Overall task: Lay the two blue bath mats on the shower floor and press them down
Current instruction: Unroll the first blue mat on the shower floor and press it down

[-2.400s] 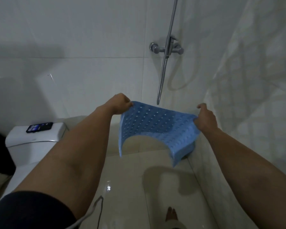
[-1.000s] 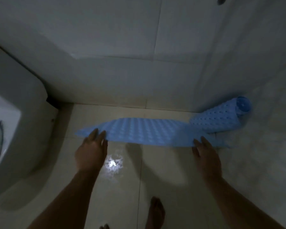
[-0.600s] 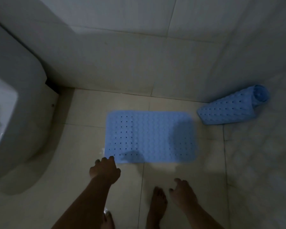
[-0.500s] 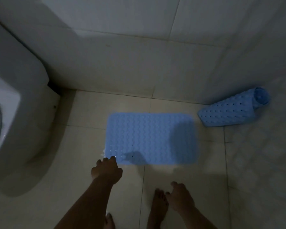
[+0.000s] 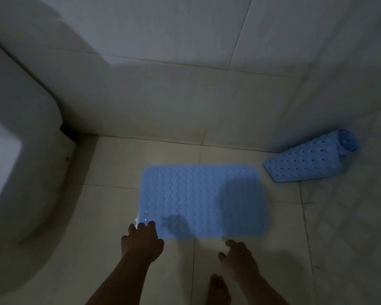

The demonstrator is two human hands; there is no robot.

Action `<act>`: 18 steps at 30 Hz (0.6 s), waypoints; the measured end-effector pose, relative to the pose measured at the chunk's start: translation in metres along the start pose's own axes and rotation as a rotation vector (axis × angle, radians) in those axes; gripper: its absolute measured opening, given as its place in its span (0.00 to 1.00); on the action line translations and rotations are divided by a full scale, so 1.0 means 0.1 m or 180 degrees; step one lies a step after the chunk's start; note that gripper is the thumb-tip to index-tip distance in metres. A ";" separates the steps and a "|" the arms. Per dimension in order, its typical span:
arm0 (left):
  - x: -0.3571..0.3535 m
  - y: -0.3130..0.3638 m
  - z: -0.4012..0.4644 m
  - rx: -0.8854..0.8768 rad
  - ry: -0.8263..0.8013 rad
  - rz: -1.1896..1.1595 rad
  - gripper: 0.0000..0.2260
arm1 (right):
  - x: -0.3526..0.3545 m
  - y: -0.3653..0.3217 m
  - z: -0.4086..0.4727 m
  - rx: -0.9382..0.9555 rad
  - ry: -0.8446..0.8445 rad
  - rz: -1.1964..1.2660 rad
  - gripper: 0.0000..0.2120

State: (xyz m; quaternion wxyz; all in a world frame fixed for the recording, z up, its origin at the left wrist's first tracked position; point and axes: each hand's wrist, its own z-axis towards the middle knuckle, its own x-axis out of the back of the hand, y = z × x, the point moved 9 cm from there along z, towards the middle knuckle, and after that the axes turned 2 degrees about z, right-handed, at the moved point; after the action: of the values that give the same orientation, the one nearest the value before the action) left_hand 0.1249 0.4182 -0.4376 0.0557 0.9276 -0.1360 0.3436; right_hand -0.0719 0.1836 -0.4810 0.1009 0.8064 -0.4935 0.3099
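One blue bath mat (image 5: 202, 201) lies flat on the tiled shower floor, a bumpy rectangle with small holes. My left hand (image 5: 142, 241) reaches its near left corner, fingertips touching the mat's edge. Just short of the near edge is my right hand (image 5: 239, 256), fingers loosely bent and holding nothing. The second blue mat (image 5: 310, 159) lies rolled up in the far right corner against the wall.
A white toilet (image 5: 20, 172) fills the left side, close to the mat. Tiled walls (image 5: 185, 95) close off the back and right. My bare foot (image 5: 219, 290) stands on the floor behind my right hand. The light is dim.
The mat went from hanging between both hands to lying flat on the floor. Both hands drew back to its near edge; since half a second ago little has moved.
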 end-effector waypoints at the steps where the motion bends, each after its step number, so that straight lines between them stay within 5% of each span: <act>1: -0.03 0.03 0.08 -0.0056 0.0038 0.0074 0.26 | -0.02 0.00 0.08 -0.0019 0.0059 0.0044 0.25; 11: -1.03 0.35 2.27 -0.0353 0.0477 -0.0003 0.37 | -0.42 -0.18 2.32 0.0401 0.0679 -0.0232 0.28; 18: -1.37 0.29 3.89 -0.0330 0.1197 -0.0413 0.47 | -0.57 -0.27 3.89 0.0472 0.1424 -0.0643 0.49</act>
State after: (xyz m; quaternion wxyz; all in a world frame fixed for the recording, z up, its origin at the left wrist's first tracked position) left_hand 0.2592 0.3431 -0.8214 0.1498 0.8498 -0.0807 0.4989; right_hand 0.0890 0.0562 -0.8173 0.1787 0.7682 -0.3517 0.5043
